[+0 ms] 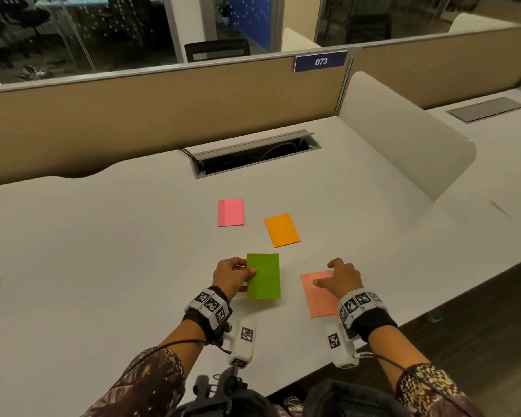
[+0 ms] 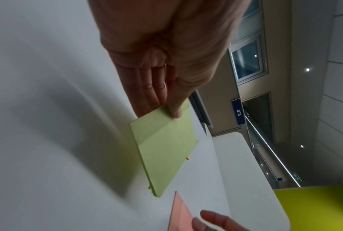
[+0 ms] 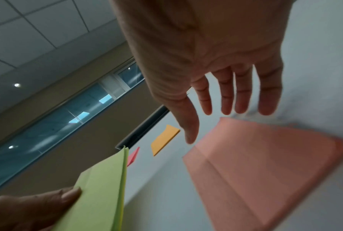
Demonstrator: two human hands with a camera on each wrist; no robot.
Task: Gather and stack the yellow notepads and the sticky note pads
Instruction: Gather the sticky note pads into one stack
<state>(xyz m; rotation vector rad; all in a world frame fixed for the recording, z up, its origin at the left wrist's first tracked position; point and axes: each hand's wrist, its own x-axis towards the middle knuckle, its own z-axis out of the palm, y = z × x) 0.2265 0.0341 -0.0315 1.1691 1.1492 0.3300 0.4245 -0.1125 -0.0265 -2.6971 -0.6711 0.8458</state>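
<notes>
Desk [image 1: 103,236] fills the frame centre. Your right hand [image 1: 342,279], fingers spread and grasping nothing, partly hides the salmon pad [image 1: 319,299] at lower right. Your left hand [image 1: 232,276] pinches the green pad [image 1: 263,276] at centre, covering its left edge.

One readable text shows — the number "073", in white figures on a blue sign [image 1: 320,61]. The sign stands on the top rail of the tan partition [image 1: 163,115] behind the desk, at the corner where that partition meets the next one to the right. In the left wrist view the same sign [image 2: 238,112] appears turned on its side, the figures running down it. Well to the lower right of it in that view hangs a small green sign [image 2: 298,179] with white marks — too small to read. The square black-and-white code tags on the wrist bands carry patterns only, no letters or figures that can be made out.
</notes>
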